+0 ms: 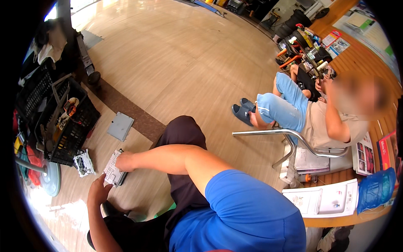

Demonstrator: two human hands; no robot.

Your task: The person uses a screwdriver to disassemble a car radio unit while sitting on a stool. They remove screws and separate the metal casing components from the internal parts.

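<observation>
left to right, with the white unit on the floor as reference. at far left, a pale blue round base with a metal pole stands on the floor. beyond the unit and to its left is a black crate, filled with metal bars and cables. a small white frame lies between crate and unit, just left of the latter. the left hand reaches the unit's near left end, thumb and forefinger parted and touching it; whether they grip it cannot be told. the unit itself lies between the two hands, a dark part showing along its right edge. a grey plate lies flat beyond it. the right hand rests at the unit's far right edge, fingers curled; their tips are hidden, so their hold cannot be told. right of the unit are the wearer's dark trousers; well to its right, a person in dark slippers sits on a metal-framed chair. farthest right, a wooden counter bears white panels and a blue bag.
</observation>
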